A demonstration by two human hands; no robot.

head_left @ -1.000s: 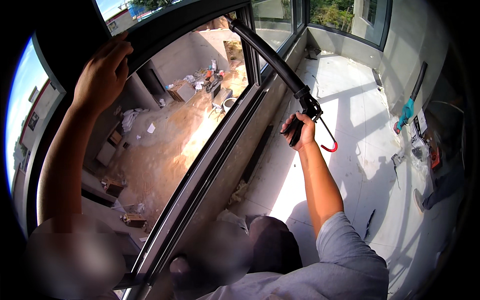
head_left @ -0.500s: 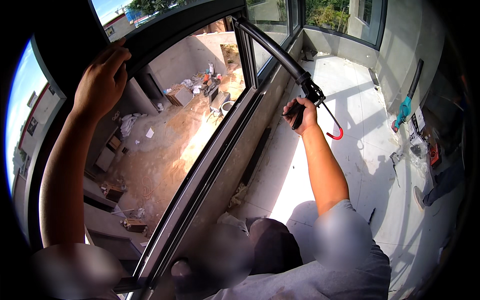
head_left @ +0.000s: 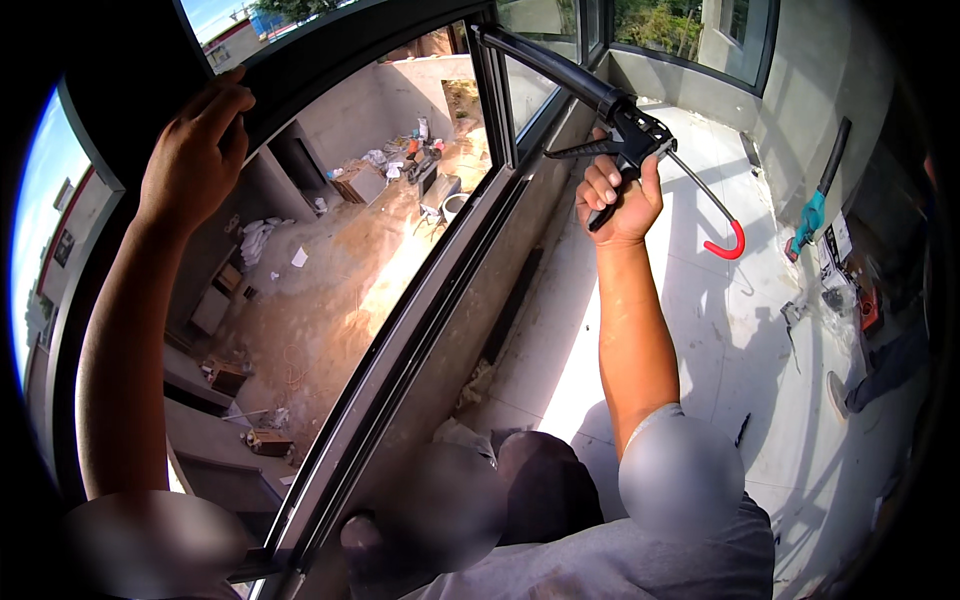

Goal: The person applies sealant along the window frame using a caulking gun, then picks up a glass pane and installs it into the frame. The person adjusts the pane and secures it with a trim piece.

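**Building site**

Looks unfinished: shows bare grey walls point(head_left: 690, 78), a scuffed pale floor point(head_left: 720, 300) with a teal power tool point(head_left: 811, 212) near scattered packaging point(head_left: 838, 300), and, beyond a dark window frame point(head_left: 404, 345), sandy ground point(head_left: 330, 290) strewn with debris point(head_left: 400, 170).

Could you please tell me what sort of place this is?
Probably a building under construction or renovation: bare grey wall, a black caulking gun in the right hand, and debris-strewn dirt ground outside.

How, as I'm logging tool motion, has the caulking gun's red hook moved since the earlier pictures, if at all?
Yes: the red hook has moved right and up in view, appearing closer to the teal tool.
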